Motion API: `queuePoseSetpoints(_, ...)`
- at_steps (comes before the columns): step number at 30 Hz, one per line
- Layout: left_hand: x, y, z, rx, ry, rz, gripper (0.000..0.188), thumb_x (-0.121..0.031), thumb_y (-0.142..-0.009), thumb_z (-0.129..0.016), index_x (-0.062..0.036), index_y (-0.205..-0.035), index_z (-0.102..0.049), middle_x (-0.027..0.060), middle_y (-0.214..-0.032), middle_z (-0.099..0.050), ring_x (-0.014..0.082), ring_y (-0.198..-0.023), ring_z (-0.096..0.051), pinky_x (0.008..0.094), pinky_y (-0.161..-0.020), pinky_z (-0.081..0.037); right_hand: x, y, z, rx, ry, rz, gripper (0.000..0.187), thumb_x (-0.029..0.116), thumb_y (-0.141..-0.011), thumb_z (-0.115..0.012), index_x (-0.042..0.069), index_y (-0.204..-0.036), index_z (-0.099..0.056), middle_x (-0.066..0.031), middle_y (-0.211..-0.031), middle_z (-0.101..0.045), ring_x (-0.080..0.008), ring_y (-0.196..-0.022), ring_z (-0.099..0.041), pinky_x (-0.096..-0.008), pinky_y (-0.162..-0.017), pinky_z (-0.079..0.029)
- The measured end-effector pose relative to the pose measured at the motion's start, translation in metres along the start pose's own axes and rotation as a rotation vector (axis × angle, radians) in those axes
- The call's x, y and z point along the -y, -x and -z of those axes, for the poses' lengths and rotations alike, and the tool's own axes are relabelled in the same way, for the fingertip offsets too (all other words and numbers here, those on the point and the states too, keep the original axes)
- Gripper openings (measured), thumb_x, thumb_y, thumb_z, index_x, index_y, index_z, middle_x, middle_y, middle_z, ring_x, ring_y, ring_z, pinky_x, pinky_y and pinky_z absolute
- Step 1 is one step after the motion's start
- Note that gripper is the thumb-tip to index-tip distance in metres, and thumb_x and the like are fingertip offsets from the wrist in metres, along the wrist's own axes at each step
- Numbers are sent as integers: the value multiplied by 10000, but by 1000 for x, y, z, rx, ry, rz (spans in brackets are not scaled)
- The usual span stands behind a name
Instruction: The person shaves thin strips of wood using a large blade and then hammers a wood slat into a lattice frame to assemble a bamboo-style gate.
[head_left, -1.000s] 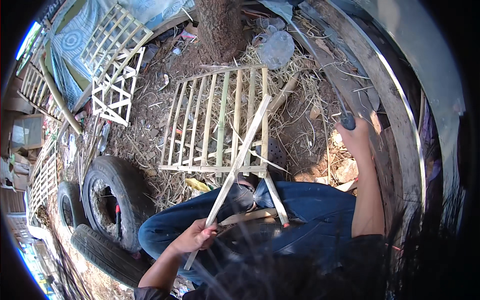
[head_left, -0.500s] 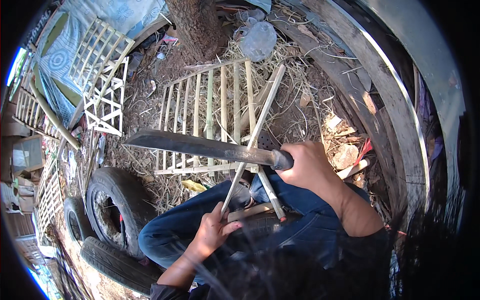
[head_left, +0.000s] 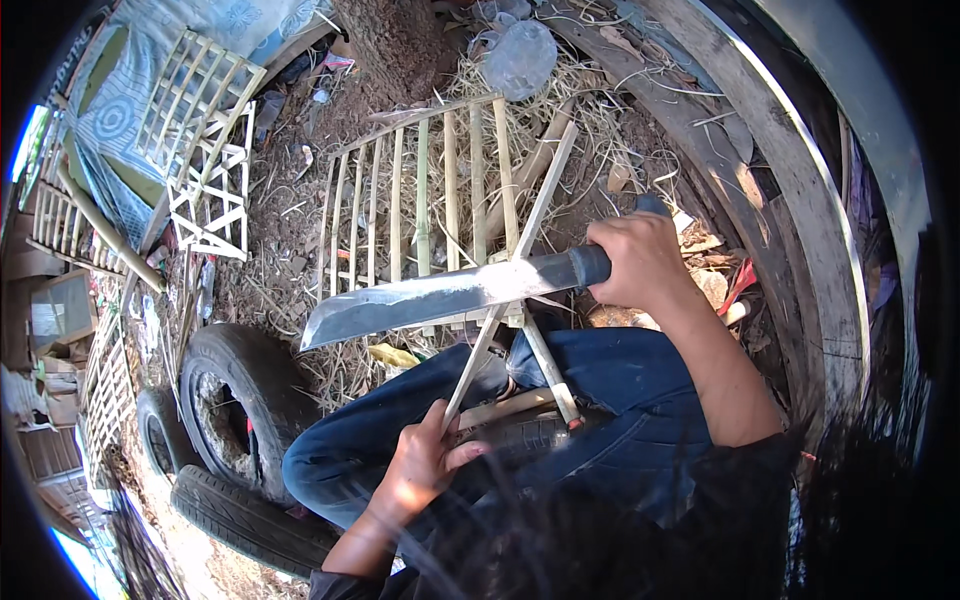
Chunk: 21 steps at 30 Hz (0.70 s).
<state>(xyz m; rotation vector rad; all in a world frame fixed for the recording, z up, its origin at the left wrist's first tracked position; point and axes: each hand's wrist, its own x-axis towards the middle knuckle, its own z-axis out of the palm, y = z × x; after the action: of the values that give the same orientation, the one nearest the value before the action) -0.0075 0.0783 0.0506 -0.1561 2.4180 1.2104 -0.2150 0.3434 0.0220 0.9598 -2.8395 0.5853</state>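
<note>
My right hand (head_left: pixel 640 258) is closed around the dark handle of a machete. Its broad blade (head_left: pixel 420 302) reaches left across my lap, its face catching the light near the handle. The blade lies across a pale bamboo strip (head_left: pixel 548 195) and hides part of it; whether they touch I cannot tell. My left hand (head_left: pixel 420 458) grips the near end of that strip, which slants up and away to the right. Beyond the blade, a bamboo slat frame (head_left: pixel 422 190) lies on the ground. A stick with a red tip (head_left: pixel 550 370) rests over my legs.
Several old tyres (head_left: pixel 235 410) lie to my left. More bamboo lattice panels (head_left: pixel 198 105) lean at the far left, near a tree trunk (head_left: pixel 395 50). Shavings litter the ground around a clear plastic bag (head_left: pixel 520 60). A weathered plank (head_left: pixel 790 150) curves along the right side.
My right hand has moved up and to the right with the machete. The blade has turned, its tip now lower and further right. My left hand still holds the strip in nearly the same place.
</note>
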Motion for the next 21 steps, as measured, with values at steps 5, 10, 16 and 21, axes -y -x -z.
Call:
queuePoseSetpoints(5,13,13,5,46,243,23,480,-344,-791,-771,2,-925,-468,55,-649,-451,187,-568,-405,283,-543,-398,-16,-3,1,-76,-30,-11,325,153,-445,-765,82,-714,-599,-87,-708,-639,-300,-703,-639,-399,-670,-482)
queuePoseSetpoints(10,34,41,19,134,386,196,484,-373,-776,-794,-12,-908,-500,-7,-694,-401,88,-656,-352,240,-585,-359,-47,0,6,38,95,-193,235,156,-521,-727,96,-726,-631,-90,-698,-654,-307,-703,-650,-424,-670,-487)
queuePoseSetpoints(16,38,39,29,119,354,164,504,-393,-773,-788,-19,-910,-479,6,-667,-398,107,-623,-349,252,-564,-370,-51,-8,12,-79,105,-35,212,159,-539,-713,100,-720,-621,-91,-692,-652,-304,-670,-647,-424,-650,-483)
queuePoseSetpoints(21,11,17,29,157,129,69,508,-369,-780,-780,11,-936,-481,96,-661,-418,152,-593,-372,282,-550,-391,1,1,-9,-127,1,-9,213,113,-549,-688,66,-741,-608,-103,-687,-630,-328,-651,-628,-416,-619,-490)
